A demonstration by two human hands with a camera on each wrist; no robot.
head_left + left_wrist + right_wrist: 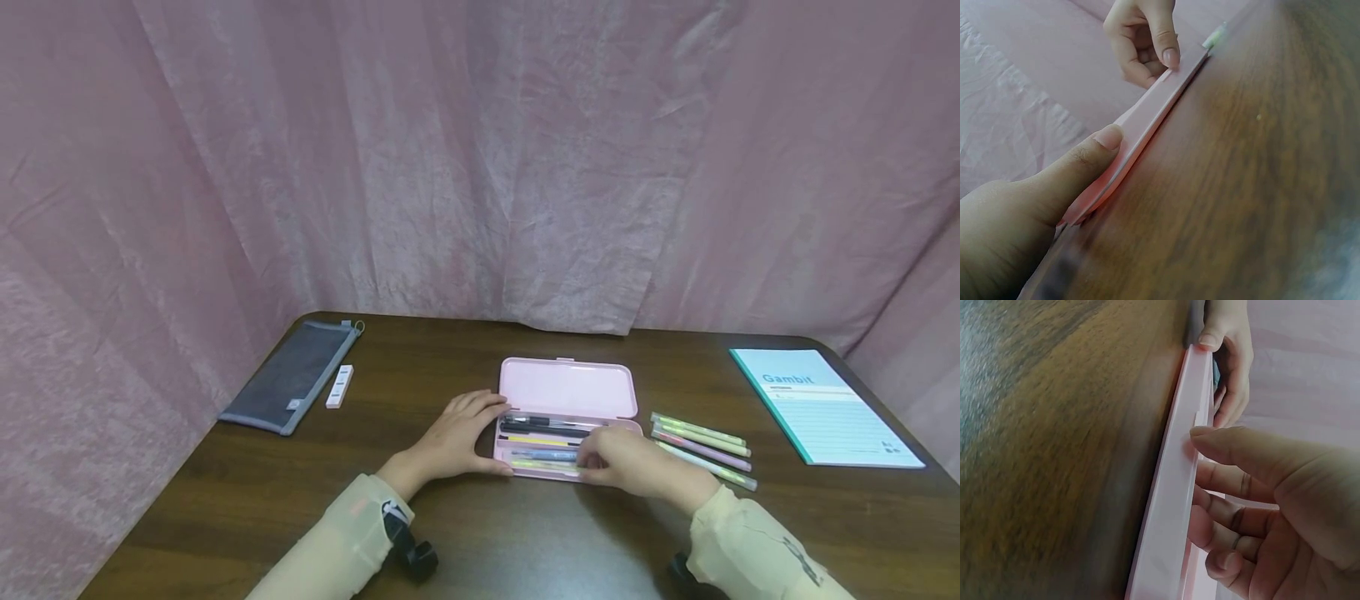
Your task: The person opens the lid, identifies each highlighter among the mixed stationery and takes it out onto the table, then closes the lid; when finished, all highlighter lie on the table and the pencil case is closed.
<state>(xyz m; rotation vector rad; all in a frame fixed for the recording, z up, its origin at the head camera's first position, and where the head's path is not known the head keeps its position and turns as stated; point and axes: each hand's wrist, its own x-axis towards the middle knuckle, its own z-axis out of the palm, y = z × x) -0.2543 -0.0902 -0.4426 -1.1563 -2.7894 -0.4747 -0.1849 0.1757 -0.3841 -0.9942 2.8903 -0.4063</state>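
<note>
A pink pencil case (567, 388) lies with its lid folded back, holding several pens, among them a black pen (525, 429). My left hand (459, 437) grips its left end, with the thumb (1088, 156) on the front wall and the fingers at the back. My right hand (626, 461) reaches into its right half. In the right wrist view, the thumb (1229, 442) touches the front rim and the bent fingers reach behind the wall. Whether those fingers hold a pen is hidden.
Several highlighters (705, 452) in pale green and purple lie right of the case. Farther right is a Gambit notebook (825, 408). At the left are a grey mesh zip pouch (288, 375) and a small white block (340, 387). A pink curtain (480, 167) hangs behind the brown table (495, 550).
</note>
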